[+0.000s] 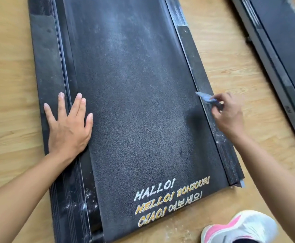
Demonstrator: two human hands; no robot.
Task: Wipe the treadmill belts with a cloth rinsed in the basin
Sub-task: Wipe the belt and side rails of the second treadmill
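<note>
A black treadmill belt [134, 95] runs up the middle of the head view, dusty grey toward the far end, with white and yellow lettering at its near end. My left hand [67, 125] lies flat with spread fingers across the left side rail [46, 67] and the belt's left edge. My right hand [229, 114] pinches a small blue cloth [204, 97] over the right side rail [202, 79]; the cloth's tip points toward the belt's right edge. No basin is in view.
A second treadmill [283, 55] lies at the upper right on the wooden floor [10, 120]. A white and pink shoe [241, 228] stands at the lower right next to the belt's near end. White specks dot both rails near the front.
</note>
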